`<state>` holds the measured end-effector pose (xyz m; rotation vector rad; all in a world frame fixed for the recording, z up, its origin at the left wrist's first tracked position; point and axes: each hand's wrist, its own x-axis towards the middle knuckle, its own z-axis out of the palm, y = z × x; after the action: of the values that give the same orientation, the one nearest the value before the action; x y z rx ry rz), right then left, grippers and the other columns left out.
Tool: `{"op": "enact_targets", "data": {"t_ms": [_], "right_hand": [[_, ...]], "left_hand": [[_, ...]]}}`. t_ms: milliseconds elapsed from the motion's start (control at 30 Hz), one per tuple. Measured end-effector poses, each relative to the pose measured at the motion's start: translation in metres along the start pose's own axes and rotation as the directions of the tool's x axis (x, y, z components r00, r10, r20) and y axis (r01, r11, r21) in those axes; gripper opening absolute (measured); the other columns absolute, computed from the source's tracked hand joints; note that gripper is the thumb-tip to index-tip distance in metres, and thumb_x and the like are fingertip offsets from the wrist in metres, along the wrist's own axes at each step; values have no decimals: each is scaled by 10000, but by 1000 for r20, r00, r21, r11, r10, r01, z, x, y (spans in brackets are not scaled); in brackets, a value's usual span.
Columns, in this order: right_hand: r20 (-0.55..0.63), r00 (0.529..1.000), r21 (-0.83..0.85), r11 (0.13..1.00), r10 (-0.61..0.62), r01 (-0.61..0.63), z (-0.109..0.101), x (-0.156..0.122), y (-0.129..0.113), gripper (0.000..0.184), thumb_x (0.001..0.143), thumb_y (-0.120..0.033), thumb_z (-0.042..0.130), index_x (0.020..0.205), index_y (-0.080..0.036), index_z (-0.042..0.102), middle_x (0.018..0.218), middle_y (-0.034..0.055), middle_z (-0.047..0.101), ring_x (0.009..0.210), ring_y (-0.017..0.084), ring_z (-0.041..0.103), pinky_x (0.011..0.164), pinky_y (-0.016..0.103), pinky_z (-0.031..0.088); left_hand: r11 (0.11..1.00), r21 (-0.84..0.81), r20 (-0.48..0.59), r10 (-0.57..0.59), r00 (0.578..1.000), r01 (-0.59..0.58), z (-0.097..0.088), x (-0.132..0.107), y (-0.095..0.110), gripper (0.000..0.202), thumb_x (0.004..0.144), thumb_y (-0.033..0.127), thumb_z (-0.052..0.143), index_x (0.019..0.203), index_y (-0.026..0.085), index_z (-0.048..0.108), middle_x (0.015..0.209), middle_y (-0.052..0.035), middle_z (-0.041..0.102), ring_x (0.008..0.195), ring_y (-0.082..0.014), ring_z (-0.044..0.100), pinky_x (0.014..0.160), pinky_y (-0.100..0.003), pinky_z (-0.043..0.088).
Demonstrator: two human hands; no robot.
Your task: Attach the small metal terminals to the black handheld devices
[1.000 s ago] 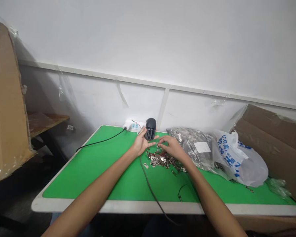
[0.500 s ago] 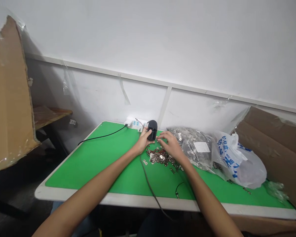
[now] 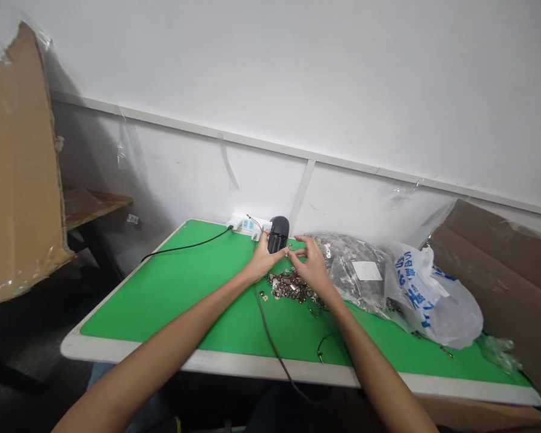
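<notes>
Left hand (image 3: 264, 260) closed firmly around a black plastic battery holder (image 3: 278, 236), fingers wrapped on its lower end, rounded top up, dark slots facing the head camera. Position of the holder: raised just off the green desk (image 3: 207, 356), close to the far edge and slightly right of that edge's middle.

Right hand (image 3: 312, 267) beside it, thumb and forefinger in a narrow pinch right by the holder, with a tiny shiny metal piece (image 3: 289, 252) at the fingertips; gripped or only touched, too small to tell.

Directly below both hands, a loose heap of small metal tabs (image 3: 291, 287) with reddish wires mixed in, near the middle of the desk, a few strays just off it. Along the far edge, a white power strip (image 3: 247, 224), with a black cable (image 3: 184, 243) running from it toward the left edge. From the heap toward the front edge, a thin dark cable (image 3: 270, 337) trailing over and down, and near that edge a short black wire (image 3: 320, 349).

At the right end, a bulging plastic bag of metal tabs (image 3: 354, 270) against a white plastic bag with blue print (image 3: 435, 297). Beyond both desk ends, torn cardboard sheets (image 3: 18, 168).
</notes>
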<state>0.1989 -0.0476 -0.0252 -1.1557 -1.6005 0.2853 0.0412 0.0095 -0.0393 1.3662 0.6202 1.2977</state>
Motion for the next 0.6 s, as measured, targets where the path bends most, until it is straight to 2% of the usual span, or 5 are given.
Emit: {"op": "enact_targets", "data": {"t_ms": [133,300,400,600], "right_hand": [[81,983,149,973,164,-175,3,1,7,374,832,-427,715,1125,-221,604,866,44,711,770,215,701,741,377,592],[164,939,353,871,301,-341,5,3,9,420,749,-460,766,1057,-235,590,787,3,717,783,215,726,753,359,573],[183,927,399,837,328,-375,5,4,8,431,717,-450,788,1041,-239,596,770,-6,712,779,219,725,766,365,569],[182,934,386,851,308,-356,0,6,4,412,708,-415,797,1049,-228,661,774,-10,681,778,196,669,757,334,537]], "left_hand": [[1000,1,-30,-15,999,15,1,-2,5,721,664,381,909,1228,216,490,1033,-37,658,995,-228,646,887,-348,490],[999,-43,-25,-32,999,31,3,-4,9,725,653,372,913,1212,210,480,1063,-45,656,974,-215,633,863,-331,483],[997,-63,-22,-38,999,36,4,-5,10,725,656,368,907,1220,216,477,1068,-45,661,968,-214,633,862,-334,483],[999,-33,-6,-43,999,43,2,-3,10,691,654,346,902,1205,207,508,1119,-66,675,1023,-230,636,913,-356,480]]}}
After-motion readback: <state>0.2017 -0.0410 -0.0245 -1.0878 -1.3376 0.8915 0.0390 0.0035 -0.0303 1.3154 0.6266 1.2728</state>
